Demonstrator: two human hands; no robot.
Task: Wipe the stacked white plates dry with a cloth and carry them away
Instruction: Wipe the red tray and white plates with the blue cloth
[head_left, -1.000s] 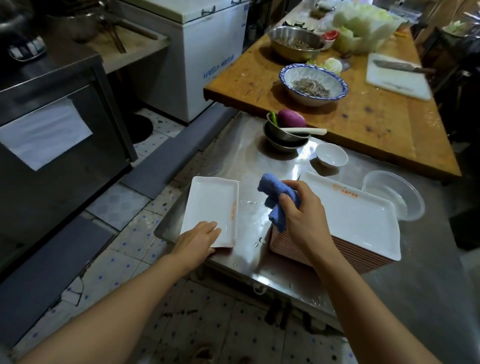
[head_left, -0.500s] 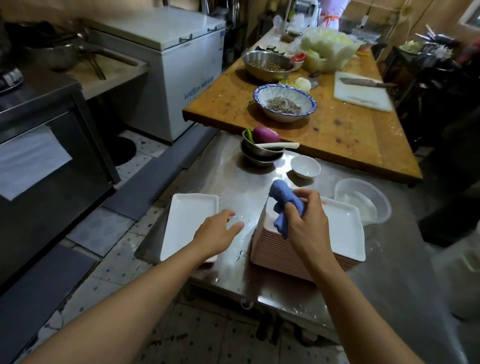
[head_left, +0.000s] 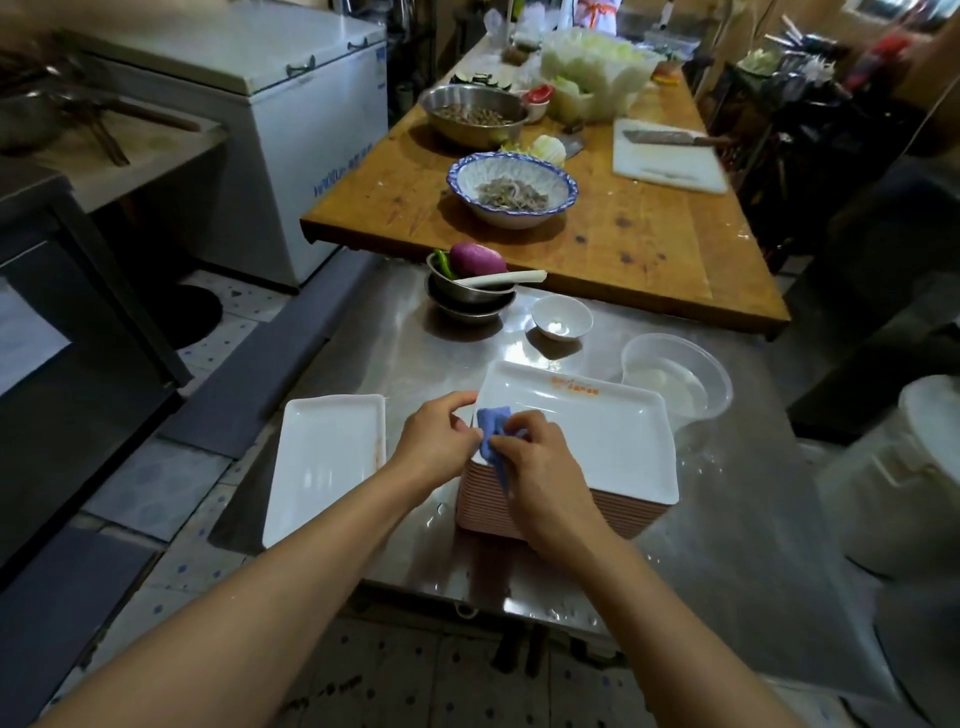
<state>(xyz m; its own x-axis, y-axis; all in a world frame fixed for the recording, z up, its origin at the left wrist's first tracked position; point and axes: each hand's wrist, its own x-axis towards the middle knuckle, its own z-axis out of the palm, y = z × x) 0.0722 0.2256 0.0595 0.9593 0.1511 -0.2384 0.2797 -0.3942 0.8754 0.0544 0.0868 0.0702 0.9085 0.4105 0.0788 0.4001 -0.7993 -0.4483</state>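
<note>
The left hand (head_left: 435, 439) has been moved off the single plate (head_left: 324, 462); the blue cloth (head_left: 493, 434) is now pinched by both it and the right hand (head_left: 537, 462) over the stacked plates' (head_left: 592, 441) near-left corner, so wiping looks about ready.

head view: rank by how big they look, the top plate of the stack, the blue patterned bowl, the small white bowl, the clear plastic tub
1. top plate of the stack, largest by far.
2. and 3. blue patterned bowl and clear plastic tub look about alike; the bowl sits farther away, so I won't rank them.
4. small white bowl, smallest.
</note>
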